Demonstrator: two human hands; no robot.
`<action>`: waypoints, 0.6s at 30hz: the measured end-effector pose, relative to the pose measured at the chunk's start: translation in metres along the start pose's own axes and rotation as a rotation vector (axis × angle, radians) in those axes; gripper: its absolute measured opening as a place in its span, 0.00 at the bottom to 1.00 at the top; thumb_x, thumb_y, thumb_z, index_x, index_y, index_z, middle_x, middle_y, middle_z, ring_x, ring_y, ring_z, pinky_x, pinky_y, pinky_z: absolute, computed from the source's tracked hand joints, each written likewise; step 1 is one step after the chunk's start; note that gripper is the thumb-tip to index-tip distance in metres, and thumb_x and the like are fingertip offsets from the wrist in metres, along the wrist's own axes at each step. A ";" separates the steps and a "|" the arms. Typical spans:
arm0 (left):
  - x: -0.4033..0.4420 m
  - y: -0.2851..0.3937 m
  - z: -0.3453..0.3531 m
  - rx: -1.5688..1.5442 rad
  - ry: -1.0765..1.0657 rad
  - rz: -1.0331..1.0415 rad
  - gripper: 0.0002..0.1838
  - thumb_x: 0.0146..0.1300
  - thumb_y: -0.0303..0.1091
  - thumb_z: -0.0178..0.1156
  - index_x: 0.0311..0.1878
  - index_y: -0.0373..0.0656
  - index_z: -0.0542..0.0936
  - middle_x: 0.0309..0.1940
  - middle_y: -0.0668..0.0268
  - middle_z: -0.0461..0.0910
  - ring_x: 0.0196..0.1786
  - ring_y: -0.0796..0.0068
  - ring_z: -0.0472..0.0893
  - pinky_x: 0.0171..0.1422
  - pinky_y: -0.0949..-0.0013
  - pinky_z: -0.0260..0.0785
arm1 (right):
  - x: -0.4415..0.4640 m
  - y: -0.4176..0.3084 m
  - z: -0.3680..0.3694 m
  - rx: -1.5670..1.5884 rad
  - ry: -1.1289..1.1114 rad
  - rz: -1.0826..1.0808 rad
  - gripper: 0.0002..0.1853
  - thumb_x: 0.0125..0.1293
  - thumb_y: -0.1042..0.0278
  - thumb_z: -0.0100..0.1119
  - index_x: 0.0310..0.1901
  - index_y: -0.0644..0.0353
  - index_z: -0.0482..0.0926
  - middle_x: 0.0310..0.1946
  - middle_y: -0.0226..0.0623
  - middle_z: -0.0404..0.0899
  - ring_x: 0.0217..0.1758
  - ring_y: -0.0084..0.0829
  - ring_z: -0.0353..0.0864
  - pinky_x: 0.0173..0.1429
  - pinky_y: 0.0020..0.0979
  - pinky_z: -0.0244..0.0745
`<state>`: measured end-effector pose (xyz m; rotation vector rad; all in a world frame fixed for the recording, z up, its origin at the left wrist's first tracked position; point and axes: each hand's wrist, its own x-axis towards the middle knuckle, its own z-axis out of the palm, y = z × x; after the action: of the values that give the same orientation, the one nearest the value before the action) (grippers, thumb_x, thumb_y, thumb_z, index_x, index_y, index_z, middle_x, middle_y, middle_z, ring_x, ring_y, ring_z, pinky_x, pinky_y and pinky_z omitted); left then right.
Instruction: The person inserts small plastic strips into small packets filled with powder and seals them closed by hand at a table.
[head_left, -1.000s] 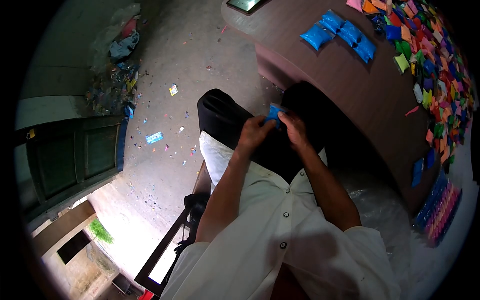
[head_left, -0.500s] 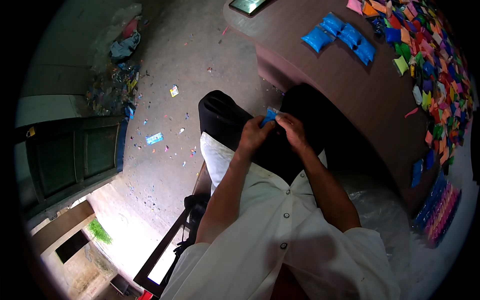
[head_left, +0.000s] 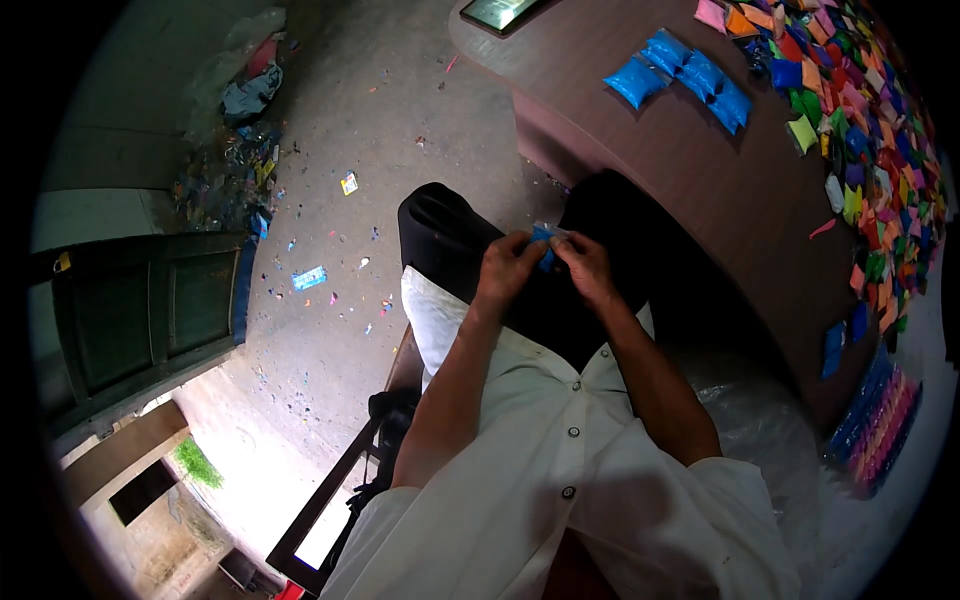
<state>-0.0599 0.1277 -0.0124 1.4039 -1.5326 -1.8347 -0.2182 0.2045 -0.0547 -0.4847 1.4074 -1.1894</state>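
Above my lap, a small blue packet (head_left: 546, 236) with a clear plastic edge is pinched between my two hands. My left hand (head_left: 508, 268) grips its left side with thumb and fingers closed. On the other side, my right hand (head_left: 584, 265) holds it near the clear upper edge. The fingers hide part of the packet. Several plump blue packets (head_left: 636, 82) lie together on the brown table (head_left: 690, 180), ahead and to the right of my hands.
A large heap of small coloured packets (head_left: 880, 170) covers the table's right side. A tablet-like device (head_left: 497, 12) lies at its far corner. Blue and pink strips of packets (head_left: 875, 425) are stacked at the right. Litter (head_left: 310, 277) dots the floor, left of my knees. A dark green door (head_left: 140, 315) stands at left.
My fingers have shifted slightly on the blue packet, and it is turned a little, with the blue part now showing between both hands. The things on the table have not moved.
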 end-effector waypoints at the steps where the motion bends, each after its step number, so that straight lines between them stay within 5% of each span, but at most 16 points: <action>1: 0.000 0.000 -0.001 0.007 -0.006 -0.008 0.20 0.67 0.44 0.69 0.50 0.36 0.87 0.40 0.62 0.88 0.43 0.77 0.83 0.52 0.70 0.75 | -0.001 -0.002 0.001 0.003 -0.005 0.006 0.18 0.74 0.56 0.65 0.55 0.61 0.86 0.39 0.28 0.84 0.39 0.20 0.81 0.44 0.24 0.77; 18: 0.004 -0.007 0.002 -0.107 0.085 0.038 0.15 0.70 0.37 0.67 0.49 0.33 0.87 0.35 0.64 0.86 0.38 0.79 0.80 0.47 0.71 0.74 | -0.005 -0.010 0.005 0.017 0.026 -0.017 0.16 0.72 0.60 0.67 0.54 0.62 0.86 0.39 0.28 0.84 0.40 0.19 0.80 0.46 0.25 0.76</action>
<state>-0.0610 0.1279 -0.0202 1.3758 -1.3896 -1.7831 -0.2161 0.2029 -0.0429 -0.4715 1.4170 -1.2238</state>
